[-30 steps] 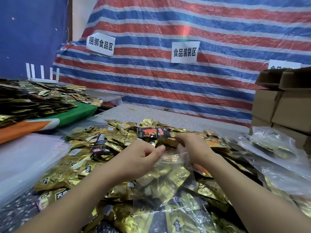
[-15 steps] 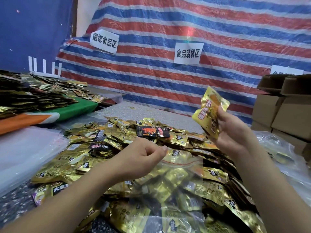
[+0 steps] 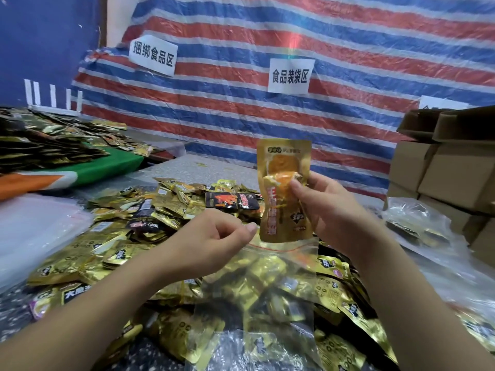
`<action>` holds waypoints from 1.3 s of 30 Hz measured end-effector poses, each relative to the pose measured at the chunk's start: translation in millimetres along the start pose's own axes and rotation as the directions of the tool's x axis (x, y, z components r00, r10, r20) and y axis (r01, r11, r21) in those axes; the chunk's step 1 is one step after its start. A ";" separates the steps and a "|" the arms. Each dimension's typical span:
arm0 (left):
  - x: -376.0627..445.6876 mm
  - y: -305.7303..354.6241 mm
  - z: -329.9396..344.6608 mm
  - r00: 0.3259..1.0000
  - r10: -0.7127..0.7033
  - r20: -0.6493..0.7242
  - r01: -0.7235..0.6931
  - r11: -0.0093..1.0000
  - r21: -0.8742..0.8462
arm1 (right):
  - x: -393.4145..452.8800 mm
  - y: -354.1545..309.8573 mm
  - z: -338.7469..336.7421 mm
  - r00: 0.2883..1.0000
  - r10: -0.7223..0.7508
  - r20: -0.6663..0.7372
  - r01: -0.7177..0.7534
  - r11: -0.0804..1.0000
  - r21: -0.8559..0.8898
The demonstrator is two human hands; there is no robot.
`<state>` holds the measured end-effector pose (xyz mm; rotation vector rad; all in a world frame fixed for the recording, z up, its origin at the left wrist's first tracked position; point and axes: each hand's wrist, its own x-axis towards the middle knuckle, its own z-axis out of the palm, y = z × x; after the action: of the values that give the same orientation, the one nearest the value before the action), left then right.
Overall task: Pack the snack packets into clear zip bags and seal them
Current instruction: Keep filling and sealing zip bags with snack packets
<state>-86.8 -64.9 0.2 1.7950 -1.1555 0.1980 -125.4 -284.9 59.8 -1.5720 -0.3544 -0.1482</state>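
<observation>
A red, white and blue striped plastic tarp [image 3: 267,76] hangs behind the table, with stacked brown cardboard boxes [image 3: 444,167] at the right. Across the grey speckled table [image 3: 203,167] spreads a heap of small gold foil snack packets [image 3: 112,236]. In front lies a clear zip bag with a red seal strip [image 3: 267,285], already holding gold packets, its mouth facing away from the person. The left hand [image 3: 209,239] pinches the bag's rim between thumb and curled fingers. The right hand [image 3: 329,210] grips one tall gold-and-orange snack packet [image 3: 284,191] upright — its lower edge just above the bag's mouth, thumb across its front.
</observation>
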 end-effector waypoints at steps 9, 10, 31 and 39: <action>1.8 1.5 -3.3 0.996 -0.038 -0.087 0.030 0.995 -0.092 | -8.1 -6.6 -15.7 0.982 0.124 0.144 -0.067 0.934 -0.352; 2.2 0.9 -3.6 0.994 -0.043 -0.097 0.033 0.994 -0.103 | -8.5 -7.6 -16.4 0.979 0.136 0.150 -0.070 0.922 -0.380; 6.4 -5.9 -10.6 0.960 -0.269 -0.072 0.234 0.919 -0.318 | -8.5 -7.9 -20.3 0.971 0.193 0.143 -0.088 0.842 -0.532; 8.2 -3.4 -4.6 0.938 -0.320 -0.135 0.257 0.901 -0.350 | -9.0 -11.6 -16.5 0.959 0.255 0.123 -0.105 0.725 -0.681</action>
<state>-78.2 -66.0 5.1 1.5874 -0.7247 -0.0025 -135.5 -302.5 68.7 -2.3493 -0.3230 0.0589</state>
